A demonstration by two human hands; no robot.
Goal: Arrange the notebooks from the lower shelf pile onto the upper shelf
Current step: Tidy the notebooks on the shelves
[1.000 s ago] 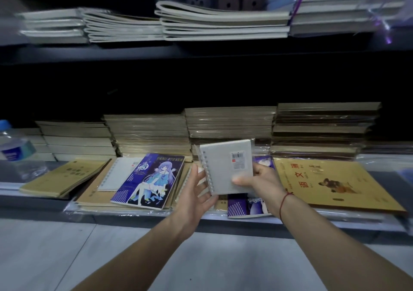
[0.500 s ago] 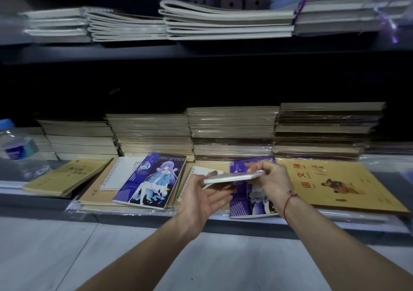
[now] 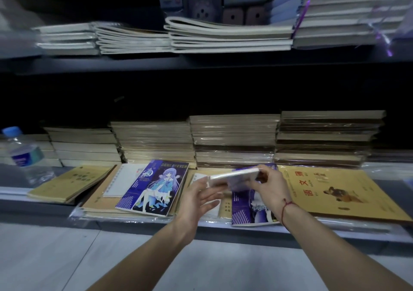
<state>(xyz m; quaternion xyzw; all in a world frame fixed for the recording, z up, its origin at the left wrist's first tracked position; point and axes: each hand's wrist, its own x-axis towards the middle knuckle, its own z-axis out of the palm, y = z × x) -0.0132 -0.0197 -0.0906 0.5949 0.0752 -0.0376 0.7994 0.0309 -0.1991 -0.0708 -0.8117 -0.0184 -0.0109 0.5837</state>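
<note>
Held flat above the lower shelf (image 3: 67,208), the small white spiral notebook (image 3: 234,176), pinched in the right hand's (image 3: 271,188) grip, left hand (image 3: 199,198) open beneath, looks light, stiff, plastic-slick—best held by its edges.

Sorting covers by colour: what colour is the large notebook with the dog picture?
Yellow-tan with red characters; head view.

Two hands (image 3: 234,192), one bottle (image 3: 24,154)
</note>
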